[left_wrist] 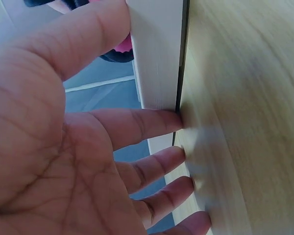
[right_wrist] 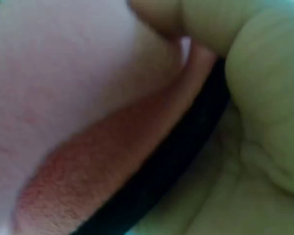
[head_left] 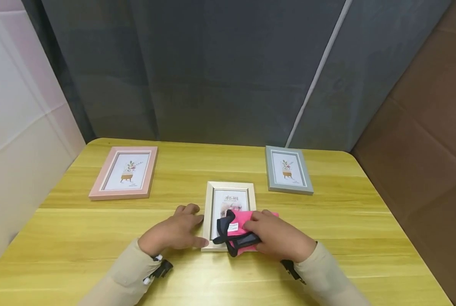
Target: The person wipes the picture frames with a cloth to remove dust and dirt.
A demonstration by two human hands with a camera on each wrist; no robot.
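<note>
Wiping: seemingly your step — right hand (head_left: 280,236) clamped on the pink cloth (head_left: 241,216), over the pale frame (head_left: 230,185).
Left hand (head_left: 176,230): fingers apart, touching the frame's left edge.
Next stroke: probably wants you bracing the frame.
Pale frame: gold-toned, flat on the table (head_left: 189,280), picture (head_left: 229,201) partly covered.

Three picture frames on the table (head_left: 52,246), well apart: middle frame (head_left: 231,185) nearest the person, left frame (head_left: 126,172) behind it to the left, right frame (head_left: 289,170) behind it to the right. Cloth (head_left: 241,219) over the middle frame's near right part, in the right hand (head_left: 279,233); left hand (head_left: 174,229) touching that frame's left edge. Curtain (head_left: 212,76) behind the table, left sheet (head_left: 21,85) and right sheet (head_left: 423,127) along its sides.
</note>
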